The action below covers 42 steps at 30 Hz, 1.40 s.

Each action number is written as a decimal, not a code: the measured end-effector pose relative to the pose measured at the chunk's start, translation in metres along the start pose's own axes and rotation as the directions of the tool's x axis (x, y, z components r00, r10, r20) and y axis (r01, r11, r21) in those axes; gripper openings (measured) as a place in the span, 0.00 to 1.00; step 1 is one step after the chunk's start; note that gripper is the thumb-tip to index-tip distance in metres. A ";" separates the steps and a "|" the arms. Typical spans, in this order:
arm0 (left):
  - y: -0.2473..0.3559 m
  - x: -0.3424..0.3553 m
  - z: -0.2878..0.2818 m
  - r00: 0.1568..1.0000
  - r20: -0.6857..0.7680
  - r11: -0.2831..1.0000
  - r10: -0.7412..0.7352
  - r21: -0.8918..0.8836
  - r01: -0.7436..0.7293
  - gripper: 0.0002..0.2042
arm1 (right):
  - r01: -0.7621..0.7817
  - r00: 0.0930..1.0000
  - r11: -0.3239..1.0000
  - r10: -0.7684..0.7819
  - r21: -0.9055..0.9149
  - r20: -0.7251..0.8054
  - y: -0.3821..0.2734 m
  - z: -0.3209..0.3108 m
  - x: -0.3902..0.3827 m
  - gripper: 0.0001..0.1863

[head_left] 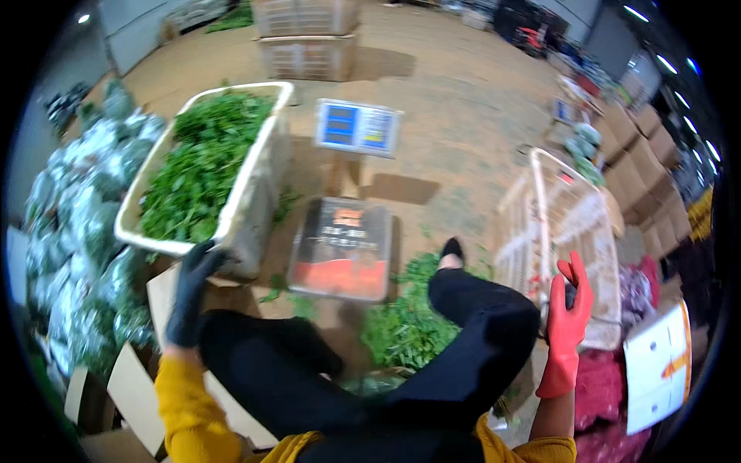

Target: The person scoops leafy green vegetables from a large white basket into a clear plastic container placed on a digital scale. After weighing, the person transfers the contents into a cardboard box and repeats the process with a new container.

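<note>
Okay, from where I stand: one worker, mustard sleeves, black trousers, knees apart. Left hand (197, 273), dark-gloved, is at the near rim of a white crate (260, 204), fingertips touching its near right corner; can't tell if it grips or just rests. That crate sits front-left of the worker, filled to about the rim with leafy greens (208, 158). Right hand (570, 305), red rubber glove, is raised by the right knee, fingers up and parted, thumb side apart; nothing clearly held. It's nearest the pale slatted crate (516, 231) on the right; contact unclear.

Between the crates: a floor scale (340, 258), dark-and-red platform, blue-and-white display behind. Loose greens (409, 320) lie on the floor by the feet. Bagged greens (89, 216) piled far left, stacked crates (307, 60) beyond the scale, cardboard boxes (637, 158) far right.
</note>
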<state>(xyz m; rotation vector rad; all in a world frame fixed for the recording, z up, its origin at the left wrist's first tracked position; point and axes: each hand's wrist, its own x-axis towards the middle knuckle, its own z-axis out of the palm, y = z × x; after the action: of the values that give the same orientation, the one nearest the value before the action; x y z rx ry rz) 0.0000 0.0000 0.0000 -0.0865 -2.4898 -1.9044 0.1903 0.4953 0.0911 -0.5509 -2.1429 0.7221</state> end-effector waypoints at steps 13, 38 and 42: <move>-0.250 0.045 0.151 0.905 -0.074 0.861 -0.419 0.283 0.422 0.28 | -0.565 0.461 0.808 0.139 0.168 0.876 0.072 0.278 -0.037 0.18; -0.458 0.039 0.188 0.894 -0.250 0.717 -0.373 0.533 0.448 0.17 | -0.256 0.865 0.930 0.099 0.264 0.492 0.005 0.534 0.161 0.25; -0.373 0.069 0.188 0.810 -0.221 0.690 -0.544 0.431 0.581 0.21 | -0.294 0.865 0.892 0.095 0.343 0.493 0.009 0.531 0.161 0.26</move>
<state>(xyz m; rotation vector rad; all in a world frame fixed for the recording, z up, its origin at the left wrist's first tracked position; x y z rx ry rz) -0.0807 0.0872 -0.4064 0.8385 -3.0834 -1.2615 -0.3249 0.4330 -0.1052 -0.3992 -2.2804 1.5119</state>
